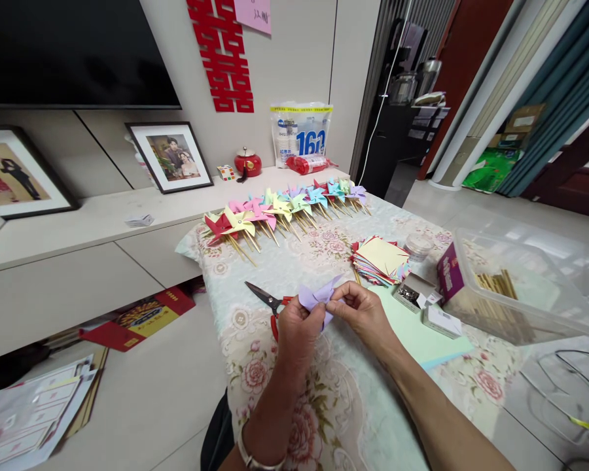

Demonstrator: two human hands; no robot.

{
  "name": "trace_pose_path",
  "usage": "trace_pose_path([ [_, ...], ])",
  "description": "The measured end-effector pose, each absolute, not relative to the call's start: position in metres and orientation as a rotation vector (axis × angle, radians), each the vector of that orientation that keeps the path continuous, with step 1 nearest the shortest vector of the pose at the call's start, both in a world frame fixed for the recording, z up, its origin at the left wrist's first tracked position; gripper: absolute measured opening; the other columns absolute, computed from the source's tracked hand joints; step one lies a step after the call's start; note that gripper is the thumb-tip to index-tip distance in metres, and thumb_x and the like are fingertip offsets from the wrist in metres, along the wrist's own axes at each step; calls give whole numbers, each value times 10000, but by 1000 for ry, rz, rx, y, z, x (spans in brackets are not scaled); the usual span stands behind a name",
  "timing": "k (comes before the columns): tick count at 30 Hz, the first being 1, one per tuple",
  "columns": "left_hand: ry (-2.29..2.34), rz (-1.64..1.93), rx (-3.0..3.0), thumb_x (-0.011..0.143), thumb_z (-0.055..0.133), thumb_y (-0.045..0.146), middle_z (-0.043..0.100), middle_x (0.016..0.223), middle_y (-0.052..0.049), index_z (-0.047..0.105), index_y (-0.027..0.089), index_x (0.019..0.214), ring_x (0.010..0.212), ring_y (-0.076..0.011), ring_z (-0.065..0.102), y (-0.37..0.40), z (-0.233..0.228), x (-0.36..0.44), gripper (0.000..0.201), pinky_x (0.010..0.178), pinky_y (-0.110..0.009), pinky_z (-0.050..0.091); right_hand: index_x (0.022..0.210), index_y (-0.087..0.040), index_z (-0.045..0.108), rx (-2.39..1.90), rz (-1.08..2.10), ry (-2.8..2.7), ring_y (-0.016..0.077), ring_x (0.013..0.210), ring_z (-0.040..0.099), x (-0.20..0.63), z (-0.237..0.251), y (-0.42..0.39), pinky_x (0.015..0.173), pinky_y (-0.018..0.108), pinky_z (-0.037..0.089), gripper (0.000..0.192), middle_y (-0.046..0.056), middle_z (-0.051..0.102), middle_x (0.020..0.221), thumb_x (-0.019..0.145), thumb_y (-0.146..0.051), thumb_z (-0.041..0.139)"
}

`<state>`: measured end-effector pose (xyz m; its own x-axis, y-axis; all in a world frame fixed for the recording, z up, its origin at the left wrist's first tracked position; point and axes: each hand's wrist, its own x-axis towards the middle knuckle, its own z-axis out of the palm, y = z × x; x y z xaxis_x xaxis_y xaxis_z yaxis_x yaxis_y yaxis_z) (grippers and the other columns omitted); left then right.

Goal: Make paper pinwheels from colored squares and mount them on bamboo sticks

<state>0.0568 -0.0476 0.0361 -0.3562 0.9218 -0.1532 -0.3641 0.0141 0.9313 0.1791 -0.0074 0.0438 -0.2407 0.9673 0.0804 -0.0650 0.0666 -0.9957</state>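
Note:
A purple paper pinwheel [318,296], partly folded, is pinched between my two hands above the table. My left hand [298,327] grips its lower left side, thumb on top. The fingertips of my right hand [360,307] press at its middle right; whether they also hold a pin is too small to tell. Just left of my left hand lie scissors [265,296] with red handles, partly hidden by that hand. Beyond my right hand sits a stack of coloured paper squares [380,256], a pale yellow one on top.
Finished pinwheels [279,208] on sticks lie in rows at the table's far side. Right are a small open box of metal pins [415,293], a white box [442,322], green paper sheets [422,340], a round clear container [419,245] and a plastic bin [495,320] holding sticks.

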Motion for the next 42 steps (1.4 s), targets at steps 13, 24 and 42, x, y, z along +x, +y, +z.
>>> trace_pose_path([
  [13,1334,1562,738,643,734,259,660,609,42,700,159,743,555,-112,550,-47,37,56,146,552,-207,422,681,-211,654,-1006,1271,-1356,159,654,533,174,43,-11,624,280,420,298,-10,624,668,666,-430,856],
  [24,1278,1567,724,656,768,271,719,681,17,689,167,821,612,-143,629,-44,25,55,211,588,-221,461,679,-217,644,-1005,1299,-1311,169,653,548,173,36,-9,623,290,432,289,-4,637,667,649,-405,862],
  [42,1240,1546,648,618,780,283,752,724,-12,710,178,815,696,-187,697,-47,30,55,234,682,-261,524,773,-224,634,-1010,1329,-1283,176,674,605,172,38,-10,639,296,472,309,-2,686,733,645,-390,861],
])
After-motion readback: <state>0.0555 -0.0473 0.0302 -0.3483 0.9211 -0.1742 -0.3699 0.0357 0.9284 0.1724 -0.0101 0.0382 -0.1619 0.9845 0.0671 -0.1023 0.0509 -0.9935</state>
